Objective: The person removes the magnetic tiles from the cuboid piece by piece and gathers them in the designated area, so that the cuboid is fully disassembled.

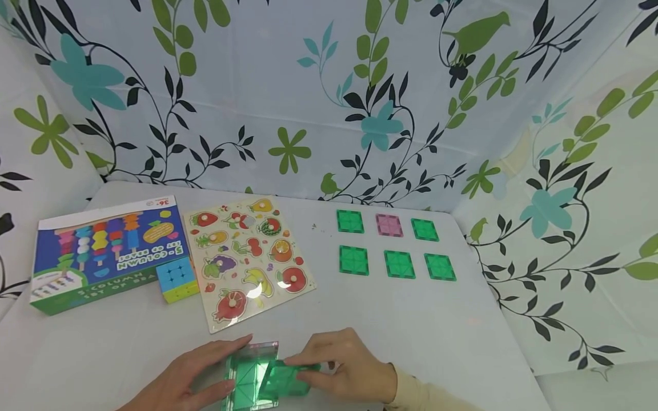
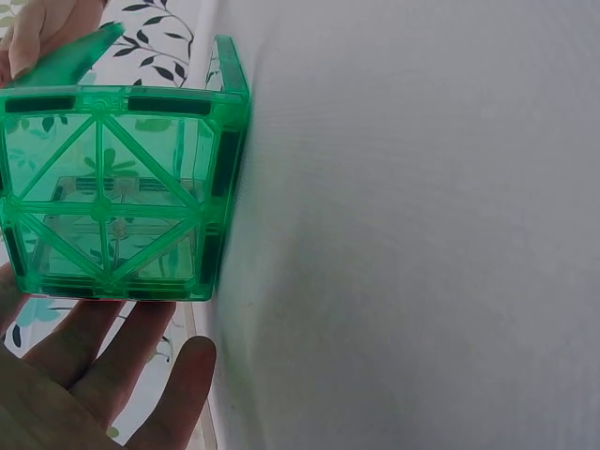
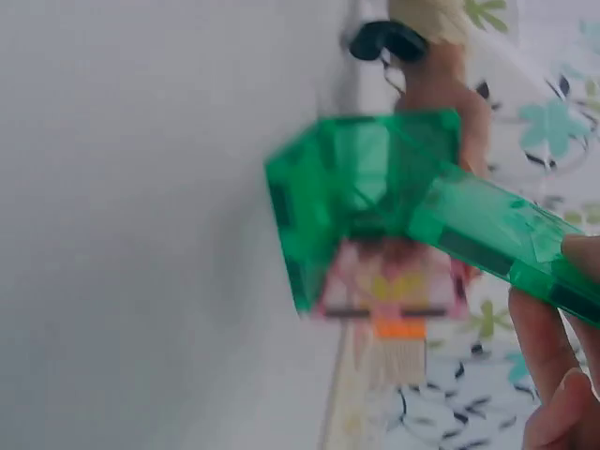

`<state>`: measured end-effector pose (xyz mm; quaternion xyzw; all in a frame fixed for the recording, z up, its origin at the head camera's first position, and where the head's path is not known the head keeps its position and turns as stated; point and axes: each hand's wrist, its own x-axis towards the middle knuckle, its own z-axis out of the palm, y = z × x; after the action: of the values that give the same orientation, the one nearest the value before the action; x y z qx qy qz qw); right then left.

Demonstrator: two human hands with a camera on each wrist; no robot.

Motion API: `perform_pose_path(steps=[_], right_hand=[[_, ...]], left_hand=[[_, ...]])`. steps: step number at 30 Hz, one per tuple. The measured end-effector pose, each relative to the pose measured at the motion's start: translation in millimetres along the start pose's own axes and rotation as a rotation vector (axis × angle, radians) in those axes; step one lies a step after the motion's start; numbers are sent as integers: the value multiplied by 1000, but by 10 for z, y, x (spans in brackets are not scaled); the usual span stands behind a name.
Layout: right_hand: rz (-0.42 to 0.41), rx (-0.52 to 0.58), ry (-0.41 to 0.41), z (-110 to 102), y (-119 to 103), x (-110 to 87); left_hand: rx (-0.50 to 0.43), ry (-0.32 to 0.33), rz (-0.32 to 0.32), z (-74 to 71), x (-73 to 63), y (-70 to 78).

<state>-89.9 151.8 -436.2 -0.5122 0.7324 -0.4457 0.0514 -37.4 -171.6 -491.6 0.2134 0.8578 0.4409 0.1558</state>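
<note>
A box-like structure of green magnetic tiles (image 1: 252, 379) with a pink tile (image 3: 394, 281) as its far wall stands at the table's near edge. My left hand (image 1: 187, 374) touches its left and far sides with fairly straight fingers; in the left wrist view the fingers (image 2: 122, 352) reach up against one wall. My right hand (image 1: 349, 365) pinches a separate green magnetic tile (image 1: 285, 381) between thumb and fingers. That tile is tilted beside the structure's right side, and whether they touch is unclear. In the right wrist view the structure is blurred.
Several loose tiles lie in two rows at the back right, including a green tile (image 1: 353, 260) and a pink one (image 1: 389, 225). A fruit puzzle board (image 1: 241, 274), a blue-and-yellow cube (image 1: 177, 278) and a bead-set box (image 1: 108, 251) occupy the left side. Patterned cloth (image 1: 288, 97) hangs behind the table.
</note>
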Motion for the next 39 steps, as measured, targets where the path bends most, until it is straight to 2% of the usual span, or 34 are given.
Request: perform_pose_path(steps=[2, 6, 11, 15, 19, 24, 30, 34, 39], right_hand=[[36, 16, 33, -156, 62, -15], [161, 141, 74, -507, 324, -82], [448, 266, 102, -915, 752, -266], [646, 274, 68, -1092, 1030, -426], [744, 265, 10, -1138, 1221, -530], [792, 267, -43, -1127, 1347, -570], [799, 193, -63, -1106, 1387, -549], [779, 88, -82, -1069, 1359, -548], [691, -113, -126, -1002, 1266, -537]], left_hand=[[1, -12, -7, -11, 0, 1], [-44, -59, -35, -40, 11, 10], [-113, -87, -48, -55, 13, 21], [-123, -80, -32, -51, 9, 21], [-92, -65, -29, -45, 5, 10], [-75, -54, -25, -45, 3, -6], [-144, -81, -25, -44, 6, -1], [-141, -71, -20, -32, 2, -5], [-101, -47, -18, -17, -1, -14]])
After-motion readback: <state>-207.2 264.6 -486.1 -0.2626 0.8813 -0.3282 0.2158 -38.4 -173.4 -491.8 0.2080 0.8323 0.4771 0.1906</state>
